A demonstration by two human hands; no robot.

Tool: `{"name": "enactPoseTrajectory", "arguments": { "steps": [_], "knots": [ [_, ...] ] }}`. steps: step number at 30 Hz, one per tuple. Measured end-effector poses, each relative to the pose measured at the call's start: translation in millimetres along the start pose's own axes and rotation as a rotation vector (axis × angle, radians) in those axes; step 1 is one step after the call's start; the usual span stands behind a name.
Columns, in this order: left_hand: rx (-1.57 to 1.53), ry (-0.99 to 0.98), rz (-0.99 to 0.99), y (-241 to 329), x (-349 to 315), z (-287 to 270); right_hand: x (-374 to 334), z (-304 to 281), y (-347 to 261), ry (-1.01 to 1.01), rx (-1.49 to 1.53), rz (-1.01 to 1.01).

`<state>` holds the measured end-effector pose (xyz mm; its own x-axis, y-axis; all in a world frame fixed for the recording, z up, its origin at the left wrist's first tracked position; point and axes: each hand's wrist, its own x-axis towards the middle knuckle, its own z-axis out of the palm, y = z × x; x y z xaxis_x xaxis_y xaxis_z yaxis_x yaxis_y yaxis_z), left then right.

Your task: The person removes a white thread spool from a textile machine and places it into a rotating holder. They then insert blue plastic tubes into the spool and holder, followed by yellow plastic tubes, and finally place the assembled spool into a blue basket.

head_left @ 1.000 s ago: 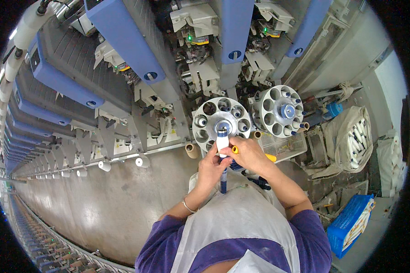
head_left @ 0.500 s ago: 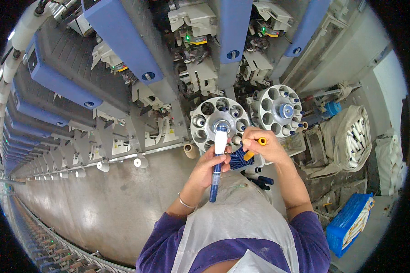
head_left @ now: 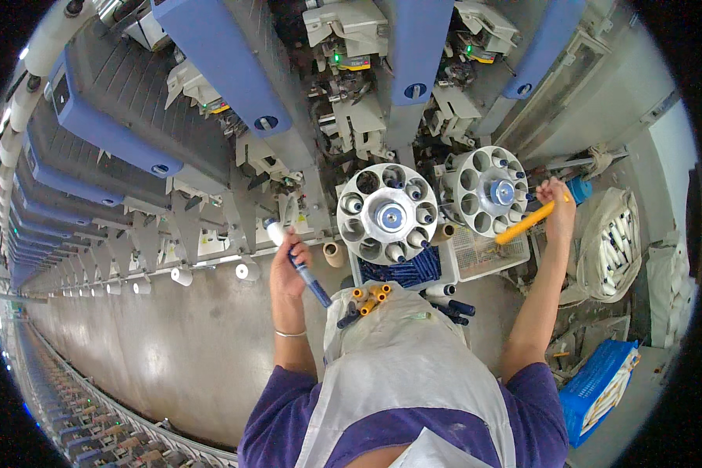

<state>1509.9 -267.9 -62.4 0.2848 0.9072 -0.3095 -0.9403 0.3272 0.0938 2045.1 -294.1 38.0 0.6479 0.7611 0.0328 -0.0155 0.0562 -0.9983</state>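
Out to the left, my left hand (head_left: 290, 269) is closed round a blue yarn bobbin (head_left: 312, 285) with white yarn wound at its upper end. Far to the right, my right hand (head_left: 558, 204) grips one end of an empty-looking yellow bobbin tube (head_left: 522, 224), which slants down toward the right-hand magazine. Two round white magazines stand before me: the left magazine (head_left: 372, 201) and the right magazine (head_left: 468, 223), both with several bobbins in their pockets. Blue tubes (head_left: 413, 271) fill a white bin under the left one. Several yellow tubes (head_left: 373, 295) stick out at my apron (head_left: 398, 343).
Winding machines with blue panels (head_left: 226, 66) run along the far side and off to the left. A cloth sack (head_left: 589, 257) of white bobbins and a blue crate (head_left: 593, 382) stand at right. A pale plastic basket (head_left: 483, 265) sits below the right magazine.
My left hand has moved left with the blue bobbin, away from the left magazine. My right hand has swung far right with the yellow tube. The yellow tubes at my apron now show.
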Motion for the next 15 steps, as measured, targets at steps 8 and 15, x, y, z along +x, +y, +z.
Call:
{"name": "enactPoseTrajectory", "arguments": {
  "steps": [8,15],
  "knots": [
    [0.094,0.077,0.158,18,-4,-7,-66,132,118,-0.790,-0.929,-0.280],
    [0.028,-0.019,-0.268,-10,12,29,-101,210,121,-0.751,-1.239,-0.494]
  ]
}}
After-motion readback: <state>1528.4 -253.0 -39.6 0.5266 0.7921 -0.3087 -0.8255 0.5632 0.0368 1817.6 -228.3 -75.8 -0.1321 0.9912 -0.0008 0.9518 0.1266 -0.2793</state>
